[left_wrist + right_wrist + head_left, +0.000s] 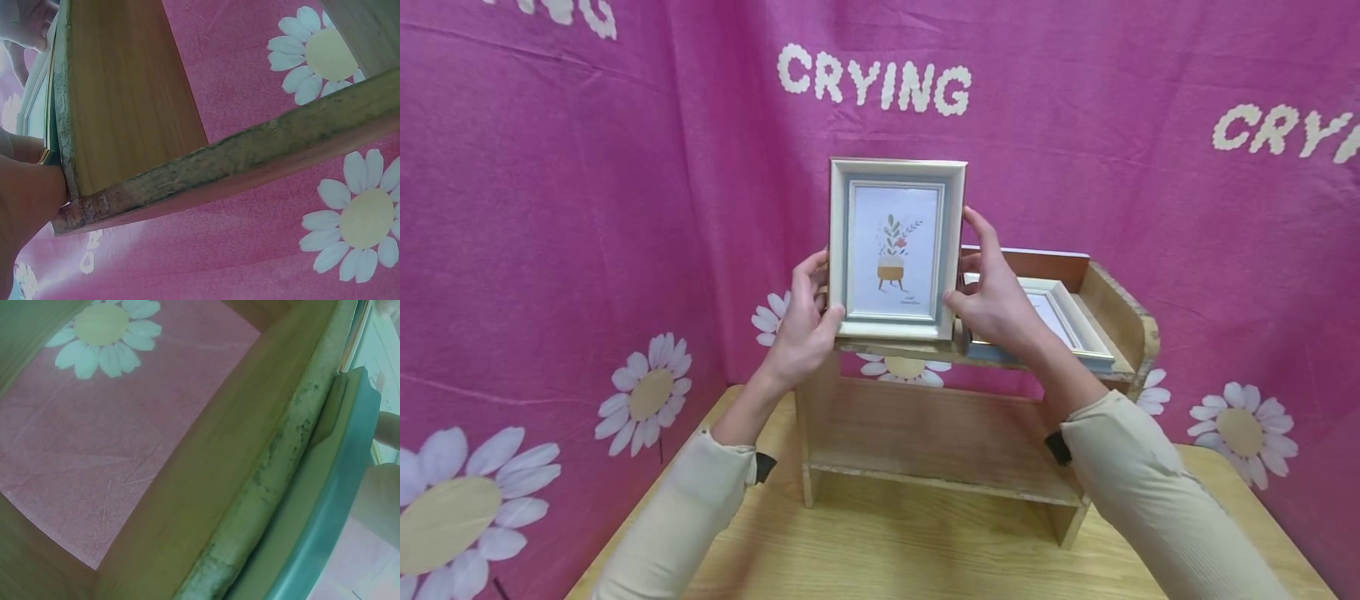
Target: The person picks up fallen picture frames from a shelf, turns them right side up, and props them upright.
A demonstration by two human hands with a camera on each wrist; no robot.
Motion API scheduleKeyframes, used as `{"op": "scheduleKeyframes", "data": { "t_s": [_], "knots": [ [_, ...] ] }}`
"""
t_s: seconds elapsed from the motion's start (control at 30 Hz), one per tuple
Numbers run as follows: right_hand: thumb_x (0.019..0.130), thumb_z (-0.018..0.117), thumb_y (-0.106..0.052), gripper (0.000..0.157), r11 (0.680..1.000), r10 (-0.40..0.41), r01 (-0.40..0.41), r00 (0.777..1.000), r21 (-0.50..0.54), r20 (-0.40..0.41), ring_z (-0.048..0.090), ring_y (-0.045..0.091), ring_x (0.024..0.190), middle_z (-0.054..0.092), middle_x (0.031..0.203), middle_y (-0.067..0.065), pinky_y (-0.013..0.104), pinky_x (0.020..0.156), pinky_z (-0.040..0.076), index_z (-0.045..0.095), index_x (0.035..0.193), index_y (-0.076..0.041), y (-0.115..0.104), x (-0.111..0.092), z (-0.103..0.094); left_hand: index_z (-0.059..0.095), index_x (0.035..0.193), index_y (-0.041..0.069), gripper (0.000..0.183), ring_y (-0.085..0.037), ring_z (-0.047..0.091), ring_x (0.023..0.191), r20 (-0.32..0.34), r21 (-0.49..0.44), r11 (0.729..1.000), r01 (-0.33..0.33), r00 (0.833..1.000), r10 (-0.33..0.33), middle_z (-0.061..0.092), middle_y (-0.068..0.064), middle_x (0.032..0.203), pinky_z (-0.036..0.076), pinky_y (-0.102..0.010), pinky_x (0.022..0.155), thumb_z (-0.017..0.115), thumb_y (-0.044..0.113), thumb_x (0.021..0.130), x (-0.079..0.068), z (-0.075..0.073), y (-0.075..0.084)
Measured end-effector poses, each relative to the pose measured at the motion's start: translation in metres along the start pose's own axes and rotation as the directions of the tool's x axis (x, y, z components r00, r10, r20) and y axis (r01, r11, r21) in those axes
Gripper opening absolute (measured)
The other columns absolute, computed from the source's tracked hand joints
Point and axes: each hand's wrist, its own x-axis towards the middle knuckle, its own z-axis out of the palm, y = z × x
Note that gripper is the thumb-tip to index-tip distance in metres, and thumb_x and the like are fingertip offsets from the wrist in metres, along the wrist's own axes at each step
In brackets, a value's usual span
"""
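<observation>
A smooth picture frame (895,250) rises at the top of a wooden desk shelf (925,425) with rough, chipped edges. Beneath the shelf, a satiny wood-grain tabletop (895,550); behind it, a creased, matt cloth backdrop (1060,175). Atop it, a flat-lying frame (1078,315) looks glossy, perhaps plastic, in the dim wrist view.

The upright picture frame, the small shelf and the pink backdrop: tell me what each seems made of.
Upright picture frame: probably painted wood or plastic, satin cream and blue-grey, with smooth moulded edges.
Small shelf: wood or wood-based board, fairly dull; grained faces, rough worn edges.
Pink backdrop: likely matte printed fabric, given its creases.
</observation>
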Motion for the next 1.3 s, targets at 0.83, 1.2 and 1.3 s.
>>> {"op": "scheduleKeyframes", "data": {
  "t_s": [0.83,1.2,1.3],
  "knots": [
    [0.084,0.05,0.017,0.097,0.999,-0.02,0.019,0.999,0.031,0.051,0.059,0.03,0.092,0.061,0.113,0.028,0.023,0.073,0.051,0.006,0.159,-0.026,0.006,0.019,0.0,0.018,0.151,-0.004,0.068,-0.033,0.055,0.121,-0.001,0.064,0.995,-0.08,0.997,0.08,0.04,-0.021,0.145,0.055,-0.032,0.092,0.05,-0.015,0.092,-0.014,-0.002,0.008],
    [0.083,0.047,0.018,0.096,0.998,-0.031,0.026,0.996,0.063,0.079,0.059,0.028,0.096,0.062,0.117,0.028,0.024,0.074,0.051,0.008,0.159,-0.025,0.008,0.027,0.003,0.022,0.148,-0.008,0.068,-0.037,0.059,0.114,-0.04,0.106,0.985,-0.134,0.99,0.139,0.044,-0.024,0.14,0.056,-0.038,0.092,0.054,-0.018,0.089,-0.018,0.0,0.007],
    [0.083,0.047,0.018,0.096,0.998,-0.03,0.025,0.995,0.059,0.093,0.061,0.031,0.101,0.061,0.121,0.029,0.025,0.075,0.052,0.007,0.159,-0.026,0.009,0.029,0.002,0.024,0.147,-0.008,0.068,-0.038,0.06,0.112,-0.05,0.109,0.984,-0.142,0.988,0.148,0.045,-0.025,0.138,0.057,-0.037,0.091,0.055,-0.018,0.088,-0.019,0.002,0.007]
  ]
}}
